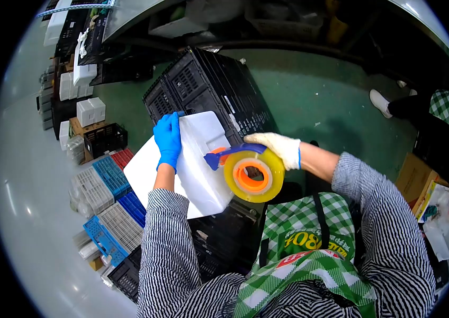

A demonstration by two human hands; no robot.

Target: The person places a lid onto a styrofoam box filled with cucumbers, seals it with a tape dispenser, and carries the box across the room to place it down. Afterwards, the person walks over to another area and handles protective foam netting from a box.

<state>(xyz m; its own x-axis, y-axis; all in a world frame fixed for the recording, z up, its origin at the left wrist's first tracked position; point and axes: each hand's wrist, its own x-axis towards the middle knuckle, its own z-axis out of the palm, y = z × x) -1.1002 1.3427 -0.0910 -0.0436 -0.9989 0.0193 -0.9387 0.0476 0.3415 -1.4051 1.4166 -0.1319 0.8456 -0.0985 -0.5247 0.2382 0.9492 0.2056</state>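
Black crates (235, 98): stood beside the white box.
White box (198, 169): was tilted, its edge gripped by the left hand (168, 139).
Tape dispenser (274, 177): was near the box, clasped by the right hand (283, 148), apart from the left.
Tape laid, tape left: could not be told.

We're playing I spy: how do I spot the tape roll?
Find the big white box in the blue-gloved hand. Beside it, the white-gloved hand holds a blue dispenser. Unlike that, the tape roll is round and yellow with an orange middle.
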